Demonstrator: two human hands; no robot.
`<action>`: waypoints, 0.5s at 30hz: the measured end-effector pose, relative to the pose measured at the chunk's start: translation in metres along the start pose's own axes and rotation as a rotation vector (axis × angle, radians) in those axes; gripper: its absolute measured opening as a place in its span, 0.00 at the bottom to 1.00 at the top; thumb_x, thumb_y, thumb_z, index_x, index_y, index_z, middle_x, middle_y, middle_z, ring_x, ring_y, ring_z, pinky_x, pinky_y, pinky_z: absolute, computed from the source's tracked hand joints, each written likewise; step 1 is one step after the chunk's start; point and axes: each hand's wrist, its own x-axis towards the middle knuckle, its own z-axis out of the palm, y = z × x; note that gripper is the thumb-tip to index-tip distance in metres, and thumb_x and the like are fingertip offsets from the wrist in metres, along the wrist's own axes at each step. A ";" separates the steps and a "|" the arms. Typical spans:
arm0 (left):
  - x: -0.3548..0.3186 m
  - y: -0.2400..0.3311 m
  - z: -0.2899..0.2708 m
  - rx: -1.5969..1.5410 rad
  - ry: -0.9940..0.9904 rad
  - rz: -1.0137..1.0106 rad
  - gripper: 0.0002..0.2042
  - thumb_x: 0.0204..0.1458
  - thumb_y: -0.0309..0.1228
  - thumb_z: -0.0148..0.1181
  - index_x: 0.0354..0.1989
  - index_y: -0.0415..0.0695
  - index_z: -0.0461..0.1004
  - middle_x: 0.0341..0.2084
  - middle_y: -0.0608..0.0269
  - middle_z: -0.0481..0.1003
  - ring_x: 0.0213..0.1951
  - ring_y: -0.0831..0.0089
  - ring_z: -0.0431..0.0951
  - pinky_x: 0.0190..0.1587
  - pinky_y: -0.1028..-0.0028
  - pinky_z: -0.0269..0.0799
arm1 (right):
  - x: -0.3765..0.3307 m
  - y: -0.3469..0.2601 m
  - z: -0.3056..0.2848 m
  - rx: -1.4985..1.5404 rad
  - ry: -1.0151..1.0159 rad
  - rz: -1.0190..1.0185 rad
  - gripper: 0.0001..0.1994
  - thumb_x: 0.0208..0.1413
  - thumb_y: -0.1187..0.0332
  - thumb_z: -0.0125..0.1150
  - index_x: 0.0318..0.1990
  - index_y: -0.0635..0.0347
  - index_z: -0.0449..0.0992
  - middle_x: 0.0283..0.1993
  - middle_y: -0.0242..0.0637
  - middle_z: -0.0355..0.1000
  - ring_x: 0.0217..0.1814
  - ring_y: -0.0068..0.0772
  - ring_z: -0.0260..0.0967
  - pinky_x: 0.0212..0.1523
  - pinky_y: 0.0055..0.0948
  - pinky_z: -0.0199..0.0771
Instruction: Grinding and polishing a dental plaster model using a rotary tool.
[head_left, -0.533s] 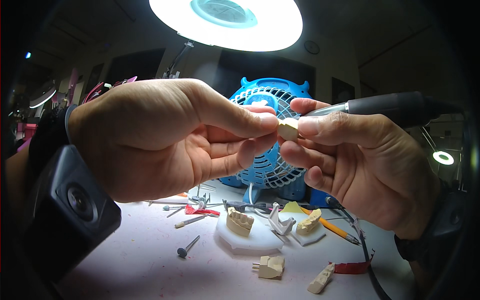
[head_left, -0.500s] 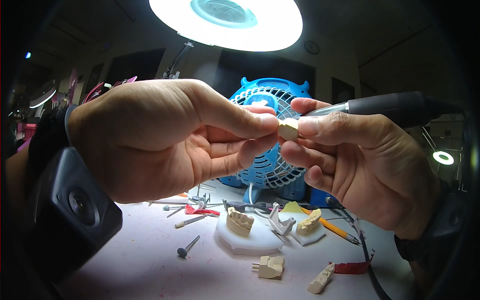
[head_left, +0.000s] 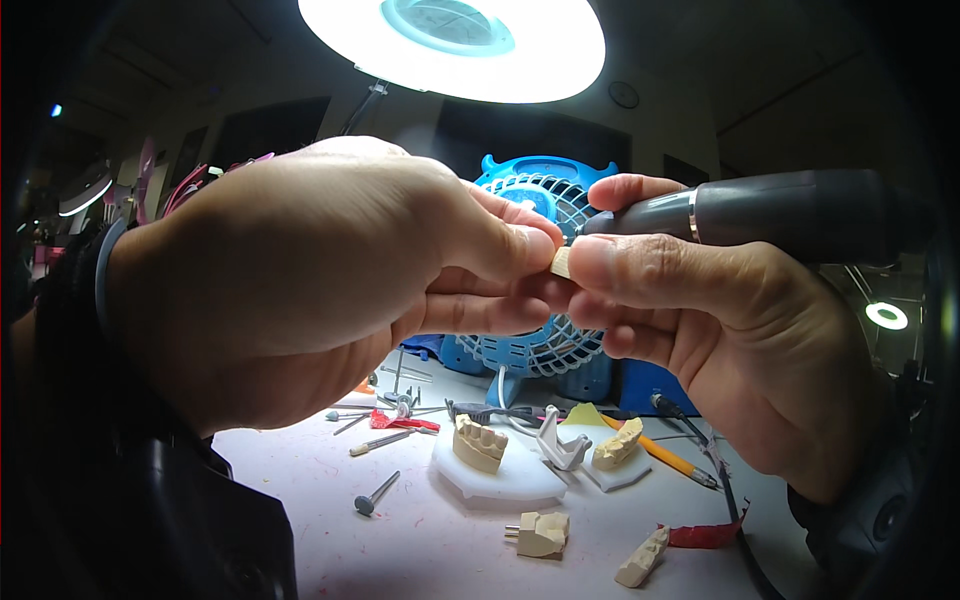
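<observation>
Head view, left hand: the left hand [head_left: 340, 240] has rolled over, showing more of its back; its grip is a close pinch of thumb and fingers on the small cream piece [head_left: 562, 262].
Cream piece: up before the blue fan [head_left: 505, 352], mostly covered by fingertips; it has turned, now showing a finely ridged face beside the right thumb.
Right hand: the right hand [head_left: 730, 310] has its grip closed around the dark handpiece [head_left: 790, 212], which has swung lower and more level, its nose close to the piece; contact cannot be made out.
Meaning: seemingly a different face of the piece is being presented to the tool.
Bench: on the pale bench [head_left: 330, 550], unmoved, a toothed model [head_left: 478, 445] on a white plate [head_left: 500, 487], a pinned block [head_left: 543, 535], a slim cream fragment [head_left: 643, 557], a red strip [head_left: 706, 535] and an orange pencil [head_left: 680, 463].
Room: dim, with a bright ring lamp [head_left: 560, 60] overhead and a wall clock [head_left: 623, 95] behind.
</observation>
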 end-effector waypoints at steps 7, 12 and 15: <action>-0.003 -0.005 -0.003 -0.025 0.058 -0.008 0.16 0.60 0.28 0.67 0.51 0.26 0.77 0.41 0.48 0.81 0.44 0.68 0.83 0.54 0.72 0.80 | -0.003 -0.001 0.004 0.002 -0.012 0.021 0.31 0.56 0.68 0.76 0.62 0.65 0.64 0.44 0.45 0.81 0.48 0.34 0.82 0.51 0.31 0.77; -0.001 0.003 0.005 0.023 0.097 -0.118 0.15 0.61 0.26 0.67 0.50 0.26 0.78 0.42 0.48 0.80 0.44 0.68 0.83 0.54 0.72 0.80 | -0.003 -0.002 0.005 0.009 -0.002 0.019 0.31 0.56 0.67 0.76 0.62 0.65 0.65 0.44 0.44 0.81 0.48 0.33 0.81 0.52 0.31 0.78; -0.001 0.002 0.004 0.039 0.085 -0.105 0.15 0.61 0.26 0.66 0.50 0.25 0.77 0.42 0.47 0.80 0.44 0.68 0.83 0.54 0.72 0.81 | -0.001 -0.003 0.005 0.016 -0.021 0.037 0.30 0.56 0.67 0.75 0.62 0.64 0.65 0.45 0.44 0.81 0.48 0.33 0.81 0.52 0.31 0.78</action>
